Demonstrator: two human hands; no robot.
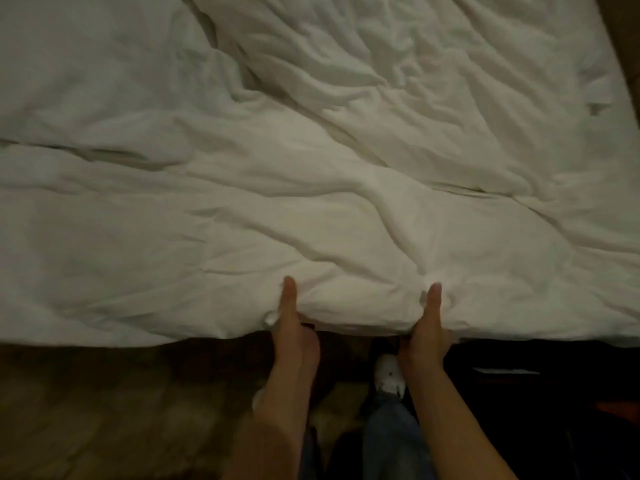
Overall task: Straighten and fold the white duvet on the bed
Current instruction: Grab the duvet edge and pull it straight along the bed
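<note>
Early in the task, by the look of it. White duvet [311, 174] spread across the bed, covering it from the near edge to the far side and out past the left edge of view, but far from straight: deep creases running diagonally through the middle, a long ridge crossing from the left edge toward the centre, bunched folds toward the far right corner. No fold made yet, as far as can be seen. Straightening under way at best; the whole of the folding left to do.

Left hand [290, 323] and right hand [427, 327] both at the near edge of the bed, well apart, each pinching the duvet's hem: thumb lying straight on top of the fabric, remaining fingers tucked beneath the edge and hidden (so grip depth underneath impossible to judge). Cloth puckered around both thumbs, with wrinkles fanning out from the right one, suggesting tension in the fabric.

Below the near edge, dim wooden floor [104, 410] on the left. Blue jeans [391, 441] and a white shoe [389, 374] between the forearms. Dark, unreadable area to the right of the legs, with a pale flat strip [505, 371] in it, too murky to name. Low, warm lighting throughout.
</note>
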